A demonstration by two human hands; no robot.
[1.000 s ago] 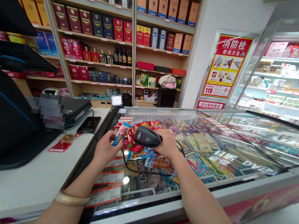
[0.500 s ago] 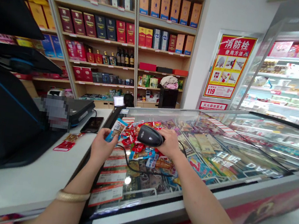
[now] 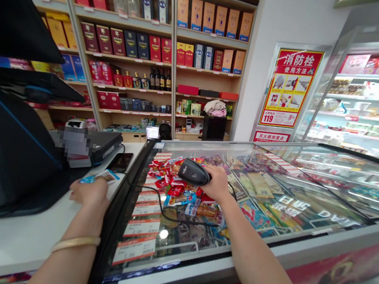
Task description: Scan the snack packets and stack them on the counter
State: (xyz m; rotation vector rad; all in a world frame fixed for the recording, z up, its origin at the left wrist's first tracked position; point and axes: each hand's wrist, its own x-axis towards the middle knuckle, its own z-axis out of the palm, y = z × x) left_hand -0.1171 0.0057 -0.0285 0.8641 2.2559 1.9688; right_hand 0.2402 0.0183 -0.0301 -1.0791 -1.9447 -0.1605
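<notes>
Over the white counter (image 3: 27, 250), my left hand (image 3: 91, 192) has its fingers closed on a small blue snack packet (image 3: 110, 177). A gold-coloured bangle (image 3: 76, 244) circles that wrist. My right hand (image 3: 218, 183) grips a black barcode scanner (image 3: 194, 172), its head pointing left above a heap of snack packets. Red packets (image 3: 165, 171) make up most of the heap, with blue ones (image 3: 181, 197) at its near side. They lie on the glass top of a chest freezer. The scanner's black cable (image 3: 164, 215) loops across the glass.
A black checkout machine (image 3: 3, 147) stands at the left. A dark phone (image 3: 120, 162) lies on the counter near a flat black device (image 3: 108, 146). Price labels (image 3: 135, 250) line the freezer's left side. Behind are shelves of boxes and bottles; a lit display fridge (image 3: 376, 103) is at right.
My left hand has moved left with the blue packet, from beside the scanner to over the counter. It now covers where a red packet lay. My right hand still holds the scanner.
</notes>
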